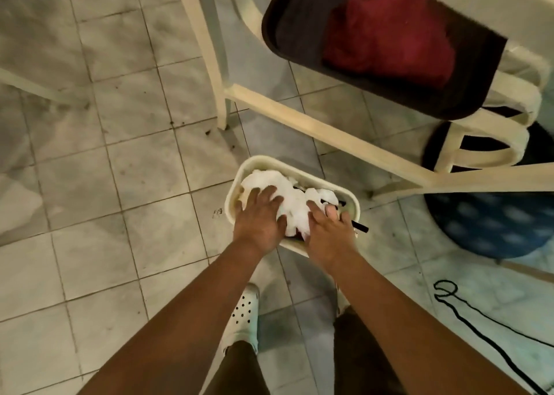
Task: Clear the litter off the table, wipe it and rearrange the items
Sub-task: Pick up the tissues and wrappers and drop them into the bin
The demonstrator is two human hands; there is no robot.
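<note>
Two hands, left hand (258,219) and right hand (329,233), one cream bin (248,167), one heap of white crumpled paper (292,200), one black straw (359,227), one white perforated clog (244,312), one black cable (479,328), one blue patterned cushion (491,224)

A cream chair (314,125) stands on the grey tiled floor (105,185), with a dark cloth (299,29) draped over it and what looks like a red towel (389,38). A black cord (479,328) loops near a blue cushion (491,224). A white perforated clog (242,313) shows below.
</note>
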